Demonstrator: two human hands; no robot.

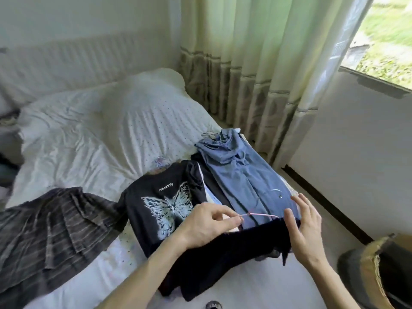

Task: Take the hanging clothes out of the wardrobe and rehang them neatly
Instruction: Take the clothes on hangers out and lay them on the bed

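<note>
your left hand (209,226) pinches one end of the thin pink hanger (260,214) between thumb and forefinger. your right hand (305,221) is spread open at the top edge of the black garment (234,253), apart from the left. the garment lies flat on the bed (89,134), overlapping the blue garment (240,175) and beside the butterfly t-shirt (165,197). that pinch looks light, so the hanger may twist or slip as you thread it. its far end could snag the blue cloth underneath, and dragging might pull the black garment off the bed edge.
</note>
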